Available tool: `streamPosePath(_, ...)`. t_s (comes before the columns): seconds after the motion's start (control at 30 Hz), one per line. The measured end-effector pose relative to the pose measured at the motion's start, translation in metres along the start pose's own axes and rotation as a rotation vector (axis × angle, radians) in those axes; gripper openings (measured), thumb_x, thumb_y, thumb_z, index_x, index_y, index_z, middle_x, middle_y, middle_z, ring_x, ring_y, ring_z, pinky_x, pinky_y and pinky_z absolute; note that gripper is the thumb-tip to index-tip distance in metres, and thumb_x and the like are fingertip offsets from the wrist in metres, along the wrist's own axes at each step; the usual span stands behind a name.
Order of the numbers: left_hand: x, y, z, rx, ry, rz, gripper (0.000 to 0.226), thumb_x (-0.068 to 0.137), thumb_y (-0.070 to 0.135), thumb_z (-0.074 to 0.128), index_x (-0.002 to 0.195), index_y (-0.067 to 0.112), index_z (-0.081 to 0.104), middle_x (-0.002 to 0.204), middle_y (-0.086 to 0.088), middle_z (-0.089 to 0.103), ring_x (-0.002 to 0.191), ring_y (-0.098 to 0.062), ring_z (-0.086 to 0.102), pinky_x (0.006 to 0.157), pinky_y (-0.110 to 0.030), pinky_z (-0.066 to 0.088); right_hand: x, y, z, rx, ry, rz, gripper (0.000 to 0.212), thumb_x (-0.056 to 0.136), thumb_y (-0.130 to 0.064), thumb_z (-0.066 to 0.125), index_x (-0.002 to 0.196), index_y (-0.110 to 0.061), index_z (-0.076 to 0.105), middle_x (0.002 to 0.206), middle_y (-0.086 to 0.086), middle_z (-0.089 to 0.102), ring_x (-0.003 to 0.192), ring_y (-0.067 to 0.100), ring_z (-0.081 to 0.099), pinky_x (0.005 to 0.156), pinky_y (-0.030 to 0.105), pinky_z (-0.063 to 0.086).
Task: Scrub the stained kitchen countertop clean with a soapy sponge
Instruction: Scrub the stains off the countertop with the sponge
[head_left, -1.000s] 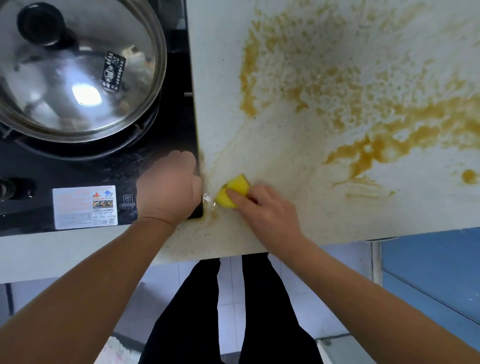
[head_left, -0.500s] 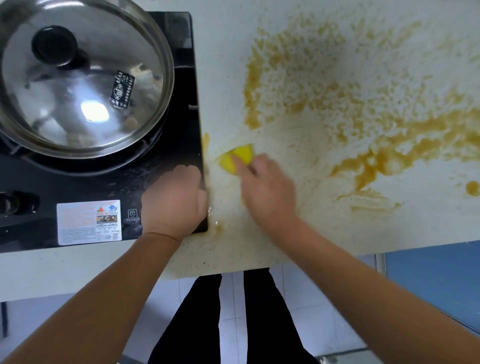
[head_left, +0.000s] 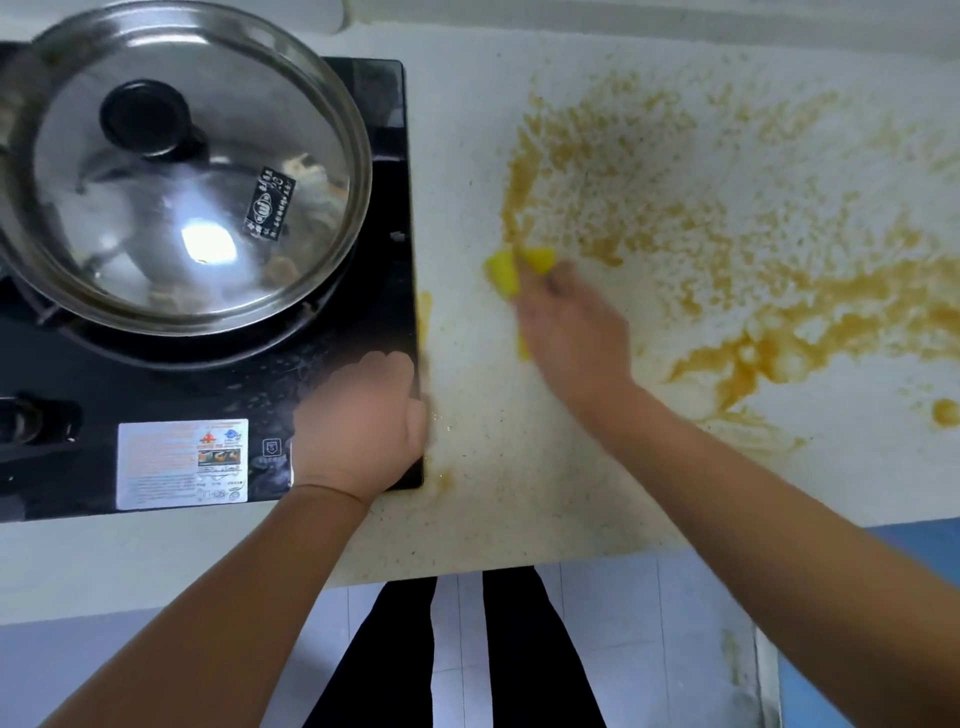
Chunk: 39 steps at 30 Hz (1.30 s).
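Observation:
A yellow sponge lies on the pale speckled countertop, at the near-left tip of a wide orange-brown stain. My right hand grips the sponge from behind and presses it onto the counter; the hand is motion-blurred. My left hand rests with curled fingers on the right front corner of the black stove top, holding nothing that I can see. A thin orange smear runs along the stove's right edge.
A steel pan with a lid sits on the burner at the left. A stove knob is at the far left. The counter's front edge runs just below my wrists, with tiled floor and my dark trousers beneath.
My right hand has pushed the sponge away from me and to the right, from the counter's front by the stove corner up to the stain's edge. My left hand stayed on the stove corner.

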<state>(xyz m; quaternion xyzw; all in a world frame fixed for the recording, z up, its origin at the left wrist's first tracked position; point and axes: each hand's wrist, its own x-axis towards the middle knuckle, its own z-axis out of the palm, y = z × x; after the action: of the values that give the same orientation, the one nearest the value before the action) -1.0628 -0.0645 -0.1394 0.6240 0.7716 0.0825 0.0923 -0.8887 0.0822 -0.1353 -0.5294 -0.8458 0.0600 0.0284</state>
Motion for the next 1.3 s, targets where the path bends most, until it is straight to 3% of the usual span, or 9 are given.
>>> streamPosePath(0.07,-0.001,-0.001,0.0,-0.007,0.016,0.01,0.013,0.079,0.022,0.042,0.078,0.012,0.05,0.07,-0.004,0.049,0.058,-0.019,0.032,0.051,-0.022,0.011,0.018,0.017,-0.006,-0.052,0.158,0.201,0.041,0.103,-0.039,0.043,0.14,-0.023,0.052,0.118,0.005,0.058,0.085,0.027,0.064,0.056,0.03,0.041)
streamPosePath(0.17,0.0,-0.001,-0.001,-0.012,0.01,0.012,0.014,0.079,0.023,0.042,0.078,0.012,0.051,0.07,-0.004,0.05,0.054,-0.023,0.04,0.051,-0.022,0.015,-0.017,-0.011,-0.002,0.064,0.022,0.174,0.037,0.103,-0.039,0.044,0.135,-0.023,0.054,0.12,0.003,0.059,0.093,0.029,0.062,0.067,0.036,0.047)
streamPosePath(0.33,0.002,-0.001,-0.002,0.028,-0.022,0.016,0.016,0.079,0.024,0.044,0.079,0.012,0.054,0.071,-0.005,0.053,0.054,-0.028,0.049,0.05,-0.024,0.013,-0.036,-0.041,0.01,0.072,-0.052,-0.387,0.052,0.081,-0.022,0.076,0.131,-0.025,0.063,0.09,0.004,0.057,0.07,0.025,0.057,0.05,0.029,0.037)
streamPosePath(0.57,0.002,0.0,-0.006,0.013,-0.073,0.01,0.015,0.079,0.023,0.043,0.077,0.012,0.052,0.069,-0.003,0.05,0.053,-0.024,0.045,0.054,-0.02,0.0,0.028,-0.01,-0.001,0.033,0.039,0.147,0.046,0.103,-0.03,0.045,0.148,-0.022,0.041,0.123,0.012,0.051,0.092,0.034,0.06,0.064,0.038,0.046)
streamPosePath(0.77,0.004,0.0,-0.008,0.014,-0.06,0.017,0.017,0.079,0.024,0.044,0.077,0.012,0.055,0.07,-0.004,0.052,0.052,-0.026,0.048,0.055,-0.023,-0.002,-0.048,-0.058,0.017,0.084,-0.046,-0.295,0.048,0.084,-0.026,0.074,0.13,-0.022,0.062,0.084,0.003,0.054,0.063,0.022,0.055,0.047,0.027,0.039)
streamPosePath(0.87,0.003,-0.001,-0.006,0.003,-0.044,0.014,0.016,0.079,0.023,0.042,0.076,0.011,0.053,0.069,-0.003,0.05,0.052,-0.024,0.044,0.054,-0.02,0.0,0.024,-0.034,0.009,0.033,-0.027,-0.134,0.041,0.098,-0.032,0.054,0.137,-0.032,0.042,0.102,0.005,0.053,0.082,0.027,0.059,0.062,0.031,0.047)
streamPosePath(1.0,0.002,0.001,-0.005,-0.016,-0.036,0.005,0.015,0.079,0.022,0.042,0.076,0.012,0.052,0.068,-0.003,0.049,0.052,-0.023,0.042,0.052,-0.021,0.002,0.04,0.0,0.001,0.0,0.157,0.244,0.043,0.104,-0.037,0.04,0.145,-0.025,0.046,0.126,0.009,0.052,0.094,0.032,0.061,0.064,0.033,0.039)
streamPosePath(1.2,0.003,0.0,-0.004,0.021,-0.047,0.011,0.017,0.081,0.024,0.044,0.08,0.012,0.055,0.072,-0.004,0.053,0.054,-0.027,0.049,0.051,-0.026,0.008,-0.053,-0.06,0.009,0.116,-0.076,-0.239,0.039,0.093,-0.023,0.059,0.131,-0.018,0.061,0.09,0.005,0.057,0.067,0.023,0.056,0.049,0.031,0.041)
streamPosePath(1.3,0.003,0.0,-0.003,0.013,-0.032,0.004,0.016,0.082,0.023,0.043,0.079,0.012,0.054,0.07,-0.003,0.052,0.053,-0.025,0.047,0.051,-0.024,0.006,0.024,-0.029,0.007,-0.007,-0.062,-0.215,0.039,0.098,-0.015,0.038,0.134,-0.017,0.053,0.109,0.012,0.059,0.085,0.033,0.061,0.061,0.035,0.037)
